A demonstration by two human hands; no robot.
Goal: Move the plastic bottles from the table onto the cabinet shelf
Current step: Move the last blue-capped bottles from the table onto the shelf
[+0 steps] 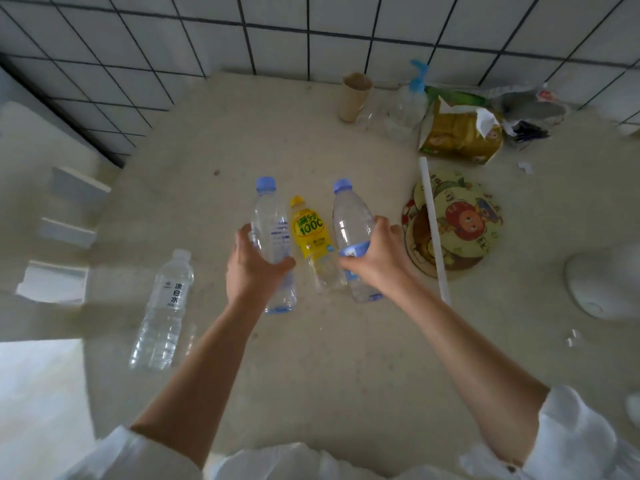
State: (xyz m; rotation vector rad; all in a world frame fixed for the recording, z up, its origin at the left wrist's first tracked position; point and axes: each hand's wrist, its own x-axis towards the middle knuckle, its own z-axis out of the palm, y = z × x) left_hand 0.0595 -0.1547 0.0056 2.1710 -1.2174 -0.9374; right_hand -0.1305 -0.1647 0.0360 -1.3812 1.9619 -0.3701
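Gripping one blue-capped bottle [273, 237] in the left hand [252, 271] and another [351, 233] in the right hand [375, 261], fingers wrapped round each near mid-table, apparently to carry both shelfward together.

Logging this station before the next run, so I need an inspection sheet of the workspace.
Surface: beige table, speckled with crumbs.
Job's things: two blue-capped bottles, left one, right one; yellow-label bottle between them; white-capped bottle apart at left.
Clutter: paper cup, pump bottle, snack bag, cartoon plate, white stick.
Grippers: left hand and right hand each grip a blue-capped bottle.
Cables: nothing seen.
Surroundings: tiled wall.
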